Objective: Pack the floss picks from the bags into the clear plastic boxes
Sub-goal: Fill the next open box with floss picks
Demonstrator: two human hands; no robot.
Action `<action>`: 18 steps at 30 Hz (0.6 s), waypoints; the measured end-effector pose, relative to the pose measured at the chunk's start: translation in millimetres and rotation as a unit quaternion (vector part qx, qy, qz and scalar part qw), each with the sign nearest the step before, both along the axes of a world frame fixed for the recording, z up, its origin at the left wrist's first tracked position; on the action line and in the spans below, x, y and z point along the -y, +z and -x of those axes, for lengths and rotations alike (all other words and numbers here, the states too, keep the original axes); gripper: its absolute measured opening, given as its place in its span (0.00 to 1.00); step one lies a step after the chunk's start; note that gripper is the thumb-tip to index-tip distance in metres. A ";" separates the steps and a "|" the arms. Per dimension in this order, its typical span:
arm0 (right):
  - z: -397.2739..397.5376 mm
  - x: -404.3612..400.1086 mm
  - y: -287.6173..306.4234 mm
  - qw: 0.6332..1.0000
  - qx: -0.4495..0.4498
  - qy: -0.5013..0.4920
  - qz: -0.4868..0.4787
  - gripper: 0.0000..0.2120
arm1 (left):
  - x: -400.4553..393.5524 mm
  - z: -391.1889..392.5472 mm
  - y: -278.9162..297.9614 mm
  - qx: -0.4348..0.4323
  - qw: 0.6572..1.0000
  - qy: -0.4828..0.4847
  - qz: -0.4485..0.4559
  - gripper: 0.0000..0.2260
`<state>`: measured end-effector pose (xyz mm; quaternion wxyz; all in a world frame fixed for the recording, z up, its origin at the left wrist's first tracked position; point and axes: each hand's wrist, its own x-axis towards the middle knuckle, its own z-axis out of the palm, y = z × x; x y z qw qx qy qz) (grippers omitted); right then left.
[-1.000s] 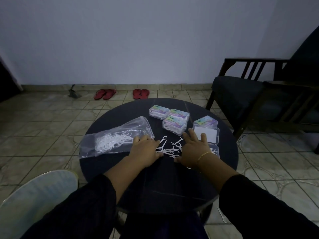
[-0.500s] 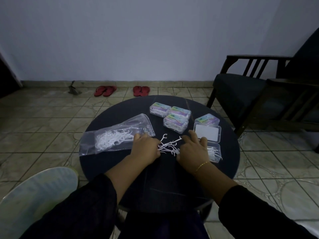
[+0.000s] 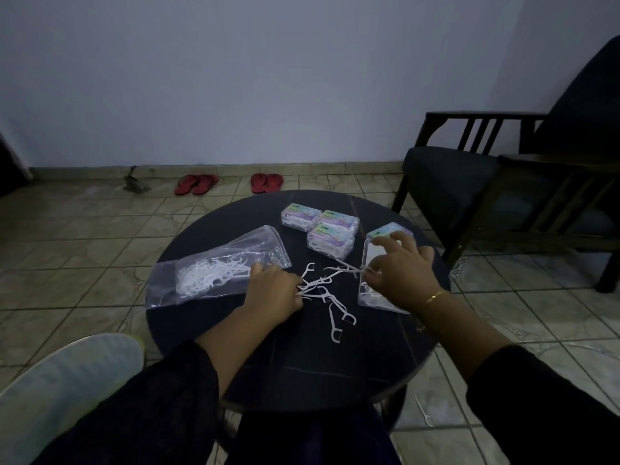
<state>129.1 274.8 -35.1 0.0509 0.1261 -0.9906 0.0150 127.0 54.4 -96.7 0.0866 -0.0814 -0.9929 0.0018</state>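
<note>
While I watch through the head camera, my left hand sits near the middle of the round tabletop, fingers curled and pinching a few loose floss picks at the edge of the scattered pile. My right hand is over the open clear plastic box by the right edge, thumb and forefinger pinching a small bunch of picks — their heads point back toward the pile. More picks already lie inside that box. A clear bag with a white heap of picks lies toward the left edge, just beside my left hand. Three closed, filled boxes cluster at the far edge; a fourth sits behind my right fingers. One pick lies on the tiled floor.
</note>
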 end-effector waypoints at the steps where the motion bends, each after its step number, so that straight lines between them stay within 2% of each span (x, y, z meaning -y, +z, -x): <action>1: 1.0 -7.8 0.6 1.000 -0.005 -0.004 -0.004 0.15 | -0.2 0.1 -0.1 0.002 1.000 0.001 -0.004 0.08; 5: 4.4 -33.3 -3.9 0.999 0.004 -0.015 -0.030 0.15 | -1.9 -0.6 2.9 -0.002 0.999 0.003 -0.034 0.14; 11: 8.1 -45.6 -16.9 0.997 0.005 -0.030 -0.066 0.14 | -8.4 0.2 16.6 -0.021 0.996 0.007 -0.085 0.11; 18: 13.0 -41.2 -20.3 0.998 0.039 -0.052 0.010 0.19 | -22.2 3.1 30.2 -0.026 0.989 -0.017 -0.145 0.13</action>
